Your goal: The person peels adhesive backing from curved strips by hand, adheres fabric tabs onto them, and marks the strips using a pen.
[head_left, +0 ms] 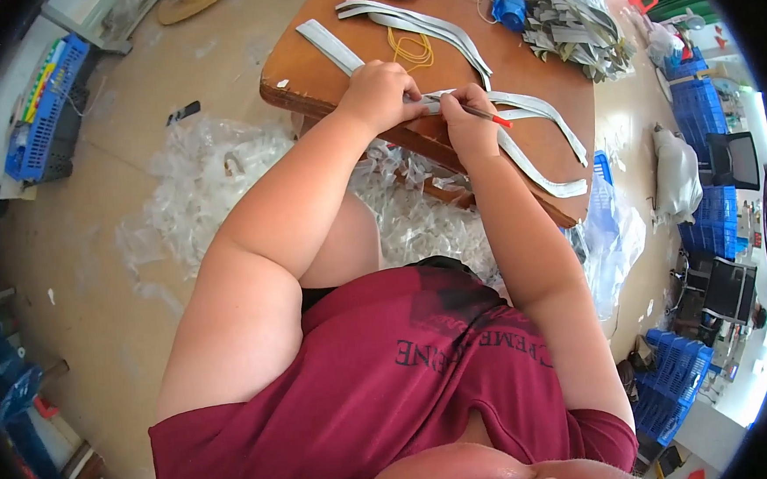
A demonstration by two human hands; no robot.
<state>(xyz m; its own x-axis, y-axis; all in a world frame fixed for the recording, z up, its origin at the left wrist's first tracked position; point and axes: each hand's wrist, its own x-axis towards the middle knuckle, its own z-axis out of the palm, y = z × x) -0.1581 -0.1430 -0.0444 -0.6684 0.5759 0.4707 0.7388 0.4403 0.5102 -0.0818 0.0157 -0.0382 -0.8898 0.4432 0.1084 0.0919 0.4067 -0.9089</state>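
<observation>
Pen (pixel 488 117), red-ended, pinched in the grip of the right hand (pixel 471 122), over the near edge of the brown worktop (pixel 303 73). White strip (pixel 329 46), pinched in the grip of the left hand (pixel 381 96). Beyond the hands, yellow cord (pixel 412 51); rightward, curved strips (pixel 540 107); farther off, grey-green bundle (pixel 571 35).

The person wears a maroon T-shirt (pixel 348 373), its fabric soft and creased, with deeper folds running down the middle. Short sleeves in the same maroon leave the arms bare. Black capital lettering (pixel 419 353) crosses the front, broken up by the folds, and a dark printed patch (pixel 445 304) sits near the hem. Black cloth (pixel 318 295) shows below it.
</observation>
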